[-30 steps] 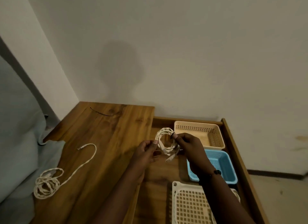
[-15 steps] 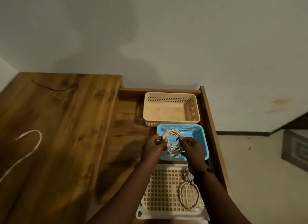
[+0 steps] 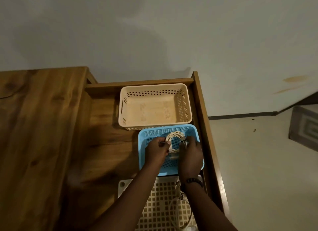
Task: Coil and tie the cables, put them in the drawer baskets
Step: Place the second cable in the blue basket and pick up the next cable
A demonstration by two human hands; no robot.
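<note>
Much of the coiled cable [image 3: 173, 139] is hidden behind the two hands: only the far arc of its pale braided loops shows clearly, with a short stretch between the wrists, and its plug ends cannot be made out. A dark tie seems to cross the coil near the right fingertips, though it is too small to be sure. The coil sits inside the blue basket [image 3: 143, 151], low over its mesh floor — whether it rests on the floor or is just held above it cannot be told. Its ring lies roughly flat, open side up, slightly longer from near to far.

The left hand [image 3: 155, 152] comes in from the near left, fingers curled, its grip pinching the left side of the coil. The right hand [image 3: 190, 157] reaches over the near right rim, knuckles up, fingers bent down and closed on the right side; a dark beaded band circles that wrist.

The blue basket stands in the open drawer [image 3: 206, 127] between a beige basket [image 3: 123, 108] at the back and a white lattice basket [image 3: 154, 205] nearest the person, cut off by the bottom edge and partly covered by the forearms. A second pale cable [image 3: 173, 213] loops inside it. The wooden bench [image 3: 37, 127] lies to the left.
</note>
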